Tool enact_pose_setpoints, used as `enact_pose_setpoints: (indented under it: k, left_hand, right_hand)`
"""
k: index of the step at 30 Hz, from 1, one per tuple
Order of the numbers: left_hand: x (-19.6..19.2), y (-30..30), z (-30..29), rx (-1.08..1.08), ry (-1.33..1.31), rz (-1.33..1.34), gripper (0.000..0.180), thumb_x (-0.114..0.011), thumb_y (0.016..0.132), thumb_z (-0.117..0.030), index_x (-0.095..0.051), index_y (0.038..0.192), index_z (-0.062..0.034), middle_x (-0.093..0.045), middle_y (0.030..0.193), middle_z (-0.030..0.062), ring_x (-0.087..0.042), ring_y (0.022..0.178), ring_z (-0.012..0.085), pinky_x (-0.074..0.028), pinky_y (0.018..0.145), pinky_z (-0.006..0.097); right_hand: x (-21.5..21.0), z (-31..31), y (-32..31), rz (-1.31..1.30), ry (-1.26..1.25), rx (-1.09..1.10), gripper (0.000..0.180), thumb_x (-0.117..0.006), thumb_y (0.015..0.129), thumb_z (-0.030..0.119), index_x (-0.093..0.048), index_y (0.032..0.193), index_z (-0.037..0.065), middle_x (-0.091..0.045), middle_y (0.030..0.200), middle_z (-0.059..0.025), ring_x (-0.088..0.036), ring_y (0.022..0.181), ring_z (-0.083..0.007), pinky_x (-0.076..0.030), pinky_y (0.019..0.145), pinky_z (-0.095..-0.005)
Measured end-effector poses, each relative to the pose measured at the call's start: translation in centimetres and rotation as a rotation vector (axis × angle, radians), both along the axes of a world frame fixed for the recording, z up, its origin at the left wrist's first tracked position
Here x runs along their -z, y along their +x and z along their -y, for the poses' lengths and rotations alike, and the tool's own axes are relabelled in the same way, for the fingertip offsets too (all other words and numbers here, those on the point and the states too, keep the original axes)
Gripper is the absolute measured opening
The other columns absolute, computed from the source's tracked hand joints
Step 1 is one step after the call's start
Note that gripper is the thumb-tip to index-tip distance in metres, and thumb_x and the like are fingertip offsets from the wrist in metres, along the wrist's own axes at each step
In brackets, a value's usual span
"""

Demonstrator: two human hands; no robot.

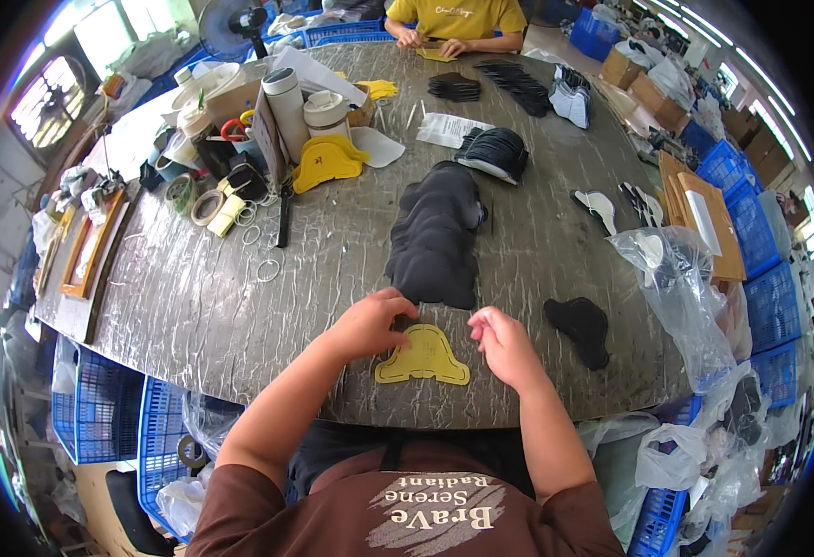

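A yellow template (423,356), curved at the top with two flared lower corners and slots along its outline, lies flat near the table's front edge. My left hand (370,325) is at its upper left, thumb close to the template and fingers apart by the near end of the black stack. That stack is a long overlapping row of black shaped pieces (435,237). To the template's right, my right hand (502,345) hovers with curled fingers; whether anything small is between them is hidden. A loose black piece (579,330) rests farther right.
At the left stand a white tumbler (283,111), tape rolls (206,207) and a yellow shaped piece (330,162). A black bundle (493,154) lies beyond the stack. Clear plastic bags (681,297) hang over the right edge. Across the table, a person in a yellow shirt (458,19) handles a yellow piece.
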State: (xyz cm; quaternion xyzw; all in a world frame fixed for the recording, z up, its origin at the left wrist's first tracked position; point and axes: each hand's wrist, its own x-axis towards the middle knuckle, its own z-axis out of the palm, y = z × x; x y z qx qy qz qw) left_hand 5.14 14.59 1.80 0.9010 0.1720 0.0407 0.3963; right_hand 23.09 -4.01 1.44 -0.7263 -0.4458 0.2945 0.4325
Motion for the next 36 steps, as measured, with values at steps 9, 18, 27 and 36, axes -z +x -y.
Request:
enact_pose_setpoints:
  k: [9,18,27,36]
  left_hand:
    - [1.3,-0.5,0.3,0.009,0.035,-0.103,0.058,-0.085,0.06,-0.023,-0.062,0.111,-0.0079,-0.057,0.113,0.0098,-0.054,0.112,0.0301,-0.046,0.094,0.041]
    - [-0.5,0.3,2.4,-0.175,0.138,-0.078,0.052,-0.086,0.062,-0.021,-0.058,0.104,-0.0046,-0.063,0.101,0.0093,-0.062,0.094,0.0271,-0.051,0.082,0.038]
    - [4.6,-3.2,-3.6,-0.577,-1.391,0.742,0.014,-0.057,0.089,0.002,-0.055,0.103,-0.0034,-0.067,0.097,0.0115,-0.068,0.084,0.0221,-0.057,0.076,0.033]
    - [5.9,-3.5,-4.4,-0.549,-1.453,0.774,0.025,-0.053,0.094,-0.008,-0.053,0.119,-0.0048,-0.066,0.106,0.0111,-0.067,0.088,0.0223,-0.056,0.072,0.036]
  right_hand:
    - [0.8,-3.7,-0.6,-0.076,-0.116,-0.077,0.024,-0.042,0.089,0.002,-0.06,0.105,-0.003,-0.064,0.089,-0.0138,-0.061,0.076,-0.0208,-0.05,0.072,-0.0326]
    - [1.2,-3.3,-0.4,-0.233,-0.136,-0.019,0.026,-0.041,0.091,0.003,-0.06,0.107,-0.004,-0.064,0.091,-0.0133,-0.06,0.077,-0.0188,-0.049,0.074,-0.0315]
    - [-0.5,-3.7,-3.5,0.357,-0.225,-0.123,0.04,-0.067,0.071,0.013,-0.062,0.109,0.001,-0.057,0.104,-0.0158,-0.061,0.095,-0.0342,-0.05,0.086,-0.0416]
    - [1.2,-3.1,-5.2,0.329,-0.098,-0.028,0.031,-0.068,0.07,0.009,-0.051,0.095,0.007,-0.062,0.092,-0.015,-0.061,0.092,-0.0359,-0.05,0.077,-0.0463]
